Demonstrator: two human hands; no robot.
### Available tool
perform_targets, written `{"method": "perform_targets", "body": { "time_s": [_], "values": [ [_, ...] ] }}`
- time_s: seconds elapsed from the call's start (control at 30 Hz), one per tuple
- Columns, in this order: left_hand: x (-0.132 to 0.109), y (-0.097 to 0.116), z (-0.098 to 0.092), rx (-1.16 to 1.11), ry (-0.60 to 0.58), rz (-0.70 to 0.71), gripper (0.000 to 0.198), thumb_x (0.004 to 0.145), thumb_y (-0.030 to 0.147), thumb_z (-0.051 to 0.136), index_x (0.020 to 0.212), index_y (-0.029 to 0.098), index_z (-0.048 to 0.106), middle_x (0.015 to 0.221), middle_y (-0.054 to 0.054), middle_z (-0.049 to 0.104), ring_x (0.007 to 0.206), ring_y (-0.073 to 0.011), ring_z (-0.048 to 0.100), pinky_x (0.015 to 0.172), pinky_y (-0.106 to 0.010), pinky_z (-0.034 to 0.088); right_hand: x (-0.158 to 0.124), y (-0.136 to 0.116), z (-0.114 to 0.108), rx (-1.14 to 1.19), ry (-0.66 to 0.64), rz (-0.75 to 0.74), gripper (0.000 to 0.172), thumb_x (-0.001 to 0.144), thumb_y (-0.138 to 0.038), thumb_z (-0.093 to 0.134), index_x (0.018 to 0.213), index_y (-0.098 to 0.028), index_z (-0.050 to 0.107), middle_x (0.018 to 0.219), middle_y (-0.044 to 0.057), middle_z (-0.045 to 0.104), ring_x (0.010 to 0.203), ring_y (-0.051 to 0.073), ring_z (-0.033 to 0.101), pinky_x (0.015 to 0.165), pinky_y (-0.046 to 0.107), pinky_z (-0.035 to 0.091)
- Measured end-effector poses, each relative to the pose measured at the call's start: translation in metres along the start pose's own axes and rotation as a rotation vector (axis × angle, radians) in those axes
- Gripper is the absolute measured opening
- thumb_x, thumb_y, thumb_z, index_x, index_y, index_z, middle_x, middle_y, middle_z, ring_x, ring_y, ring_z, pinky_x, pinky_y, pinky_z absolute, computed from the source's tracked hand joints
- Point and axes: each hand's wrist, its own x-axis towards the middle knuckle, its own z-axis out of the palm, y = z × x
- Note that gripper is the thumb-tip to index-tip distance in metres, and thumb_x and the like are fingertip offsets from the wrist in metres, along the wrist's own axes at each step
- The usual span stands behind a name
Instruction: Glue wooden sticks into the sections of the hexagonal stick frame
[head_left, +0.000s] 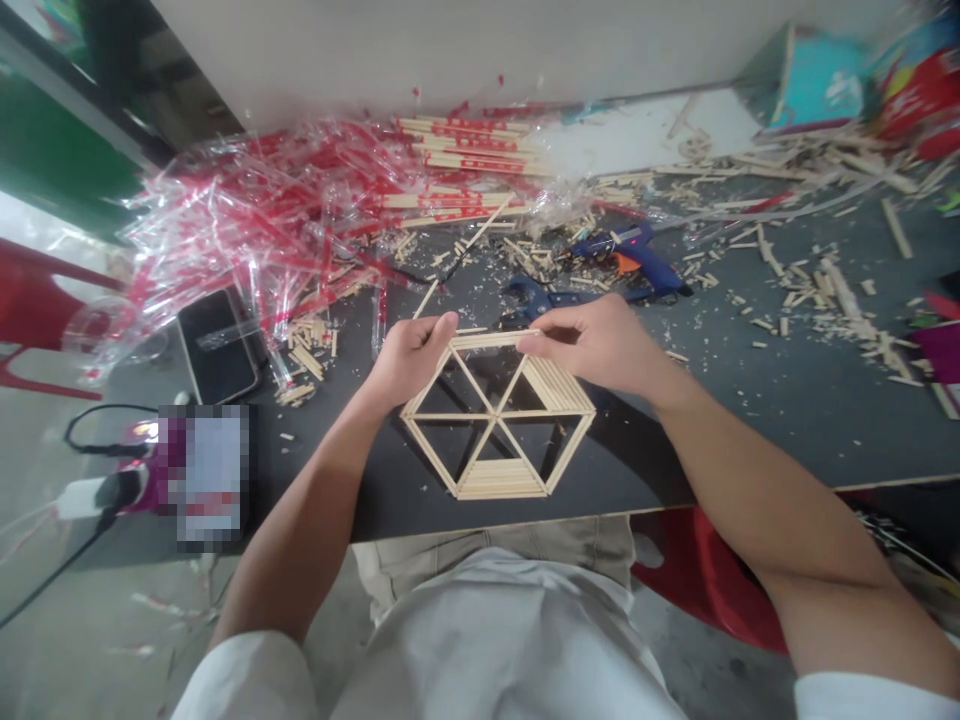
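A hexagonal frame of pale wooden sticks (pixel 493 414) has spokes meeting at its centre, with stick rows filling parts of the lower and upper-right sections. My left hand (pixel 411 358) is closed on the frame's upper-left corner, thumb on top. At the upper-right corner, my right hand (pixel 589 340) pinches the top edge between thumb and fingers. Just beyond the frame lie blue pliers (pixel 551 297), partly hidden by my right hand. A blue glue gun (pixel 637 255) rests on its side behind them.
Red-and-clear wrappers (pixel 277 220) and packed sticks (pixel 480 145) heap at the back left. A black phone (pixel 217 348) and a power strip (pixel 154 465) are at left. Stick scraps (pixel 832 290) litter the dark table (pixel 750 420). A turquoise container (pixel 821 80) stands back right.
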Motion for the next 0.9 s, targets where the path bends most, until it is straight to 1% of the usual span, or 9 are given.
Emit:
{"method": "perform_targets", "body": {
  "time_s": [0.13, 0.2, 0.27, 0.33, 0.4, 0.57, 0.73, 0.8, 0.9],
  "values": [
    [-0.0005, 0.0015, 0.0002, 0.011, -0.003, -0.002, 0.062, 0.102, 0.066, 0.044, 0.06, 0.021, 0.039, 0.052, 0.002, 0.038, 0.052, -0.0102, 0.035, 0.05, -0.027, 0.023, 0.0005, 0.0035, 0.0007, -0.053, -0.014, -0.011, 0.052, 0.098, -0.062, 0.056, 0.069, -0.022, 0.075, 0.048, -0.002, 0.049, 0.051, 0.014, 0.037, 0.058, 0.034, 0.029],
    [-0.0006, 0.0012, 0.0003, 0.016, -0.003, 0.0, 0.061, 0.102, 0.064, 0.044, 0.059, 0.021, 0.039, 0.052, 0.002, 0.038, 0.052, -0.0101, 0.035, 0.05, -0.027, 0.023, 0.001, 0.0055, 0.0017, -0.084, -0.002, -0.027, 0.057, 0.1, -0.061, 0.053, 0.06, -0.022, 0.065, 0.047, -0.002, 0.043, 0.051, 0.013, 0.033, 0.059, 0.035, 0.028],
    [-0.0006, 0.0005, 0.0004, 0.014, -0.003, 0.006, 0.061, 0.103, 0.064, 0.044, 0.059, 0.021, 0.039, 0.052, 0.003, 0.037, 0.051, -0.0099, 0.034, 0.05, -0.027, 0.023, 0.0018, 0.0066, 0.0027, -0.087, 0.018, -0.023, 0.062, 0.101, -0.062, 0.05, 0.053, -0.023, 0.048, 0.048, -0.002, 0.036, 0.052, 0.013, 0.031, 0.059, 0.034, 0.028],
    [-0.0004, -0.0003, 0.0004, 0.003, -0.003, 0.015, 0.063, 0.103, 0.066, 0.043, 0.059, 0.021, 0.04, 0.052, 0.003, 0.038, 0.05, -0.0096, 0.034, 0.05, -0.027, 0.023, 0.0028, 0.0069, 0.0032, -0.057, 0.045, -0.004, 0.064, 0.101, -0.065, 0.048, 0.054, -0.023, 0.035, 0.049, -0.002, 0.032, 0.052, 0.013, 0.031, 0.059, 0.034, 0.027],
    [-0.0001, -0.0006, 0.0001, -0.011, 0.002, 0.026, 0.065, 0.102, 0.07, 0.043, 0.059, 0.021, 0.041, 0.051, 0.003, 0.038, 0.049, -0.0093, 0.034, 0.05, -0.027, 0.023, 0.0036, 0.007, 0.0033, 0.003, 0.06, 0.016, 0.065, 0.101, -0.068, 0.047, 0.057, -0.023, 0.031, 0.052, -0.002, 0.033, 0.053, 0.013, 0.034, 0.057, 0.032, 0.027],
    [0.0003, 0.0013, -0.0001, -0.028, 0.035, 0.067, 0.072, 0.1, 0.077, 0.042, 0.057, 0.02, 0.045, 0.049, 0.002, 0.041, 0.048, -0.0087, 0.036, 0.048, -0.026, 0.024, 0.0041, 0.0076, 0.0035, 0.248, 0.041, 0.071, 0.065, 0.096, -0.075, 0.052, 0.06, -0.022, 0.045, 0.055, -0.002, 0.042, 0.055, 0.013, 0.04, 0.054, 0.03, 0.029],
    [-0.0006, 0.0018, 0.0039, -0.178, 0.073, 0.07, 0.073, 0.096, 0.083, 0.043, 0.066, 0.018, 0.058, 0.05, 0.002, 0.049, 0.045, -0.0087, 0.043, 0.045, -0.024, 0.03, 0.0023, 0.0058, 0.0034, 0.624, -0.014, 0.127, 0.054, 0.09, -0.074, 0.065, 0.072, -0.023, 0.063, 0.06, -0.001, 0.053, 0.053, 0.013, 0.045, 0.05, 0.028, 0.034],
    [-0.0014, 0.0018, 0.0063, -0.228, 0.09, 0.07, 0.07, 0.097, 0.081, 0.044, 0.07, 0.018, 0.061, 0.05, 0.002, 0.051, 0.044, -0.0087, 0.044, 0.045, -0.023, 0.031, 0.0007, 0.0037, 0.0019, 0.761, -0.056, 0.128, 0.051, 0.088, -0.073, 0.069, 0.076, -0.023, 0.066, 0.061, -0.001, 0.054, 0.052, 0.012, 0.046, 0.048, 0.027, 0.034],
    [-0.0031, 0.003, 0.0096, -0.238, 0.127, 0.091, 0.067, 0.099, 0.077, 0.046, 0.07, 0.019, 0.06, 0.051, 0.002, 0.052, 0.045, -0.0084, 0.044, 0.045, -0.023, 0.032, -0.0026, -0.0004, 0.0004, 0.861, -0.118, 0.101, 0.046, 0.088, -0.067, 0.074, 0.08, -0.022, 0.067, 0.062, -0.003, 0.056, 0.05, 0.01, 0.045, 0.045, 0.025, 0.034]
  ]
}}
